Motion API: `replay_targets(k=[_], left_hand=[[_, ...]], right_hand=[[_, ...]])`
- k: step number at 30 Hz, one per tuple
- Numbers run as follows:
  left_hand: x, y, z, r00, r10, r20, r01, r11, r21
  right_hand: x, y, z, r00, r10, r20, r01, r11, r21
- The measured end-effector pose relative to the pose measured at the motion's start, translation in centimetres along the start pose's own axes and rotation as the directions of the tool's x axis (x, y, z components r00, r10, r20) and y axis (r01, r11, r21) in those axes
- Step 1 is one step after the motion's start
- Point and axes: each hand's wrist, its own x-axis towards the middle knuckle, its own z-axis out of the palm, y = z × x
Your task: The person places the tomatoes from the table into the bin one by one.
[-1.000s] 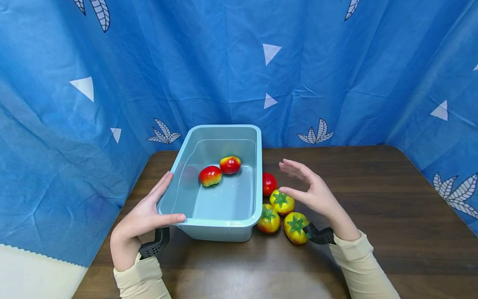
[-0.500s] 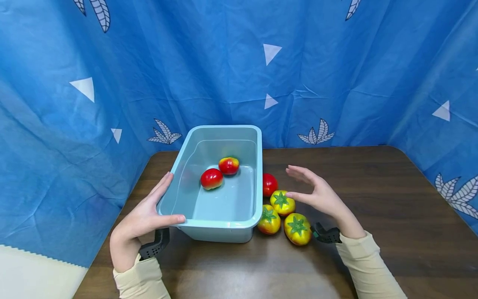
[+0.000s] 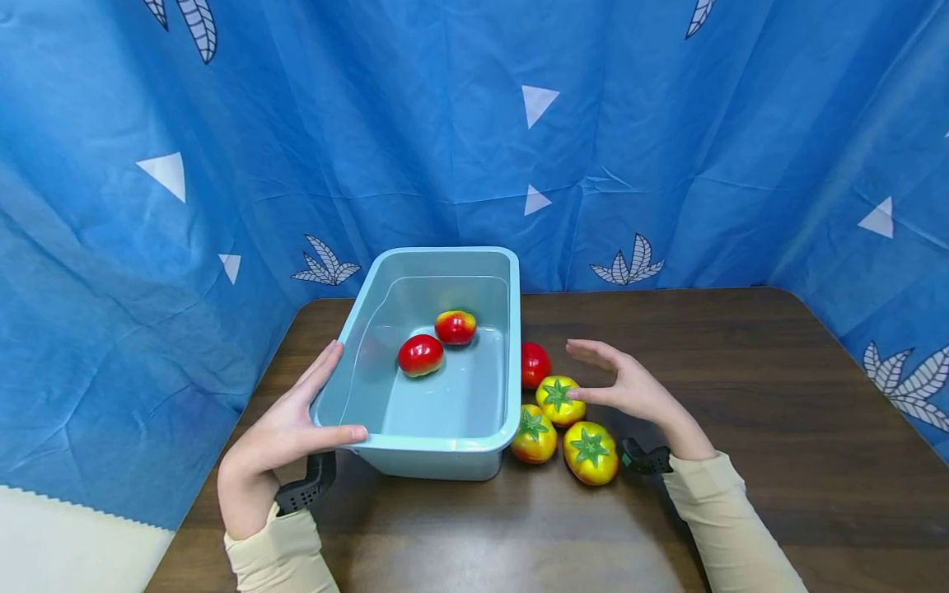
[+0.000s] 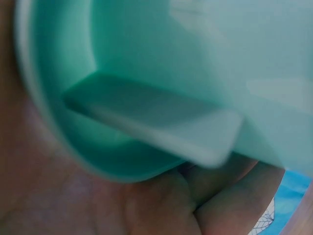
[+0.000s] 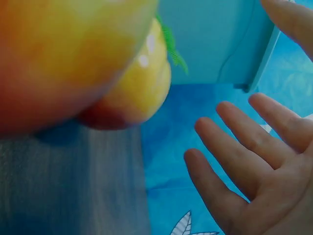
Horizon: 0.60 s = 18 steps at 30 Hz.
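My left hand [image 3: 285, 424] holds the near left corner of a light blue plastic bin [image 3: 445, 445], thumb along the front rim and fingers along the left side. Two toy fruits, red shading to yellow, lie inside: a nearer one [image 3: 420, 355] and a farther one [image 3: 455, 327]. Over the table to the bin's right, my right hand [image 3: 630, 391] has its fingers spread and holds nothing. Its thumb overlaps a yellow toy fruit [image 3: 552, 412] with a green star-shaped cap. In the right wrist view, the extended fingers [image 5: 239, 152] appear apart from the large yellow-red fruit [image 5: 63, 58].
Against the bin's right side are a red fruit [image 3: 535, 365] and a capped yellow-red one [image 3: 533, 441]. Another capped fruit [image 3: 591, 469] lies nearer the right wrist. A blue curtain [image 3: 445, 123] hangs behind the dark wooden table [image 3: 741, 371].
My right hand has shifted slightly right and toward me, its fingertips lower over the table. The nearer fruit in the bin has rolled, showing more red. My left hand stays put.
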Motion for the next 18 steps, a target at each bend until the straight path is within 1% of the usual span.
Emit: replay_targets(k=[6, 13, 18], left_hand=[[0.0, 0.1, 0.0, 1.0, -0.005, 0.004, 0.005, 1.0, -0.009], [0.0, 0.1, 0.0, 1.0, 0.006, 0.006, -0.006, 1.0, -0.003], [0.0, 0.0, 0.0, 1.0, -0.001, 0.007, 0.001, 1.0, -0.01]], right_hand=[[0.2, 0.8, 0.2, 0.998, 0.018, 0.068, -0.018, 1.0, 0.002], [0.2, -0.4, 0.5, 0.992, 0.033, 0.121, -0.036, 0.999, 0.02], [0.2, -0.3, 0.8, 0.983, 0.072, 0.168, -0.075, 0.997, 0.014]])
